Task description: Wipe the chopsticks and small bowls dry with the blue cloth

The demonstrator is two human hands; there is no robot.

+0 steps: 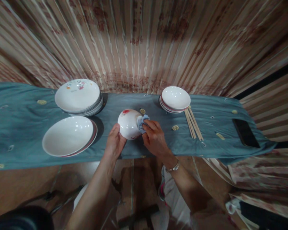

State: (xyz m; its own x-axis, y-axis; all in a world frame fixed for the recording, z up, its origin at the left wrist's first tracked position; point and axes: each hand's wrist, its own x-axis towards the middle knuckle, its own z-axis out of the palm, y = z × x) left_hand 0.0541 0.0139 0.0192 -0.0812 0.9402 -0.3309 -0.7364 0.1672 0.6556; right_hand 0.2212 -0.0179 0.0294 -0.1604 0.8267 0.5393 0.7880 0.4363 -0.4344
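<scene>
In the middle of the head view, a white bowl (129, 125) with red flower decoration is tipped on its side, its outer wall towards me. My left hand (115, 140) grips the bowl's left rim, thumb on the near side. My right hand (155, 135) is closed on a crumpled light-blue cloth (142, 123), pressed against the foot of the bowl. The bowl is held over the front part of the table; its inside is hidden from me.
The table wears a blue-green cloth (124, 102). On the left are stacked plates (78, 95) and stacked larger bowls (68, 135). Small stacked bowls (175, 98), several chopsticks (194, 124) and a black phone (245, 133) lie to the right. A patterned curtain (139, 48) hangs behind.
</scene>
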